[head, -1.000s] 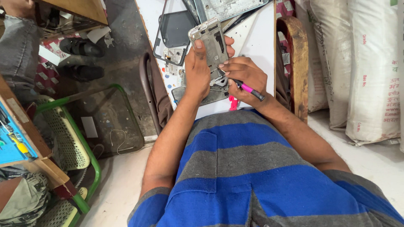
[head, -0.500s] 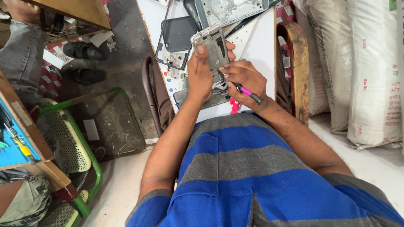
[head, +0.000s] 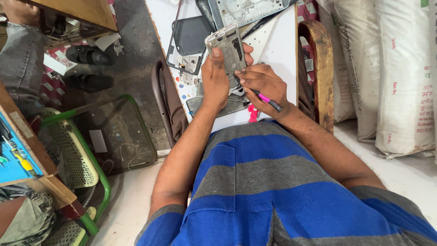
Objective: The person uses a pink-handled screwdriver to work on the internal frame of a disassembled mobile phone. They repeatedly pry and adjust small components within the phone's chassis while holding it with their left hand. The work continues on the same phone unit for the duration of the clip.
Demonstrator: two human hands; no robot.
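Observation:
My left hand (head: 215,79) grips a silver phone frame (head: 226,45), held upright over a white table (head: 277,43), thumb pressed on its upper left corner. My right hand (head: 263,85) holds a pink-and-black screwdriver (head: 268,102), its tip hidden against the lower part of the frame. A dark phone back panel (head: 190,36) and another grey metal frame (head: 246,10) lie on the table beyond the hands. A flat dark panel (head: 227,107) lies under my wrists.
A wooden chair back (head: 321,73) stands right of the table, with white sacks (head: 391,73) beyond it. On the left are a green-framed chair (head: 77,155), black sandals (head: 88,68) on the floor, and a wooden bench with tools on a blue mat (head: 16,157).
The view has shifted slightly. Both hands stay on the phone frame, with the screwdriver hand settled a little lower against it.

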